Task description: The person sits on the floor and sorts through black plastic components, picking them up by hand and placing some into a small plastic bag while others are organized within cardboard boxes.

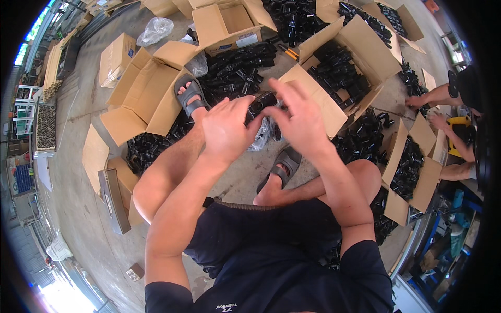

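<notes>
Concrete floor [78, 172]; open cardboard boxes [143, 91]; loose black parts [235, 73]; clear bag [155, 29]
</notes>
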Motion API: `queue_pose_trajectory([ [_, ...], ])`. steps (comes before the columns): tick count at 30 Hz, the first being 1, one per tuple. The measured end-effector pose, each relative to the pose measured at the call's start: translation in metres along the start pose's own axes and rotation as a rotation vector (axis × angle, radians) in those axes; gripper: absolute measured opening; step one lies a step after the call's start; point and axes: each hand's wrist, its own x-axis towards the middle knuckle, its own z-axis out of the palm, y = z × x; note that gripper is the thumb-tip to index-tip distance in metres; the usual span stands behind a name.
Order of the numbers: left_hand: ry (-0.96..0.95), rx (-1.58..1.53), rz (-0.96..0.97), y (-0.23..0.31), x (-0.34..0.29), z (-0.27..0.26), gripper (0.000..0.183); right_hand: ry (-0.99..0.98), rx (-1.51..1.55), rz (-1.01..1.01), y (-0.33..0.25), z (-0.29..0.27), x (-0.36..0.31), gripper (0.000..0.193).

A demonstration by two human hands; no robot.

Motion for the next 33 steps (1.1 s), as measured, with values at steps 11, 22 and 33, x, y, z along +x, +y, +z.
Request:
queue_pose_trajectory([
  [11, -0.198, -1.150, -0.431, 0.016, 0.004, -0.012, 0.036, -0.219, 1.118, 0.345, 0.029, -0.006, -0.007, 0.036],
  [22, -0.112, -1.069, -0.396, 0.010, 0.001, -0.008, 0.028, -0.215, 0.963, 0.410, 0.031, -0.007, -0.004, 0.032],
  [33, 0.068, -1.191, -0.722, 0.005, 0.010, -0.010, 0.020, -0.558, -0.775, 0.228, 0.264, 0.129, -0.047, 0.021],
])
